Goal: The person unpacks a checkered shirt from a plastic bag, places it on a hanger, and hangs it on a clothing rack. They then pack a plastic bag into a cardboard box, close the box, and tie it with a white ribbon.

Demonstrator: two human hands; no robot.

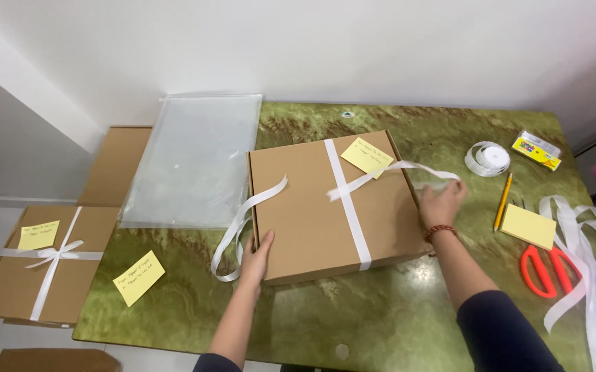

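I see a brown cardboard box [325,207] at the table's [380,324] centre. My left hand [256,256] clasps its near-left corner; my right hand [441,204] pinches a white ribbon [348,207] at its right edge. The ribbon crosses the lid, ends loose, no bow yet.

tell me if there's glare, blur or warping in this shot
Head view: soft glare patches on the glossy green table and a sheen on the plastic sheet; shadows are faint, the light even; the table's edges bow slightly, as from a wide lens; the box and both hands look sharp, with no motion blur.
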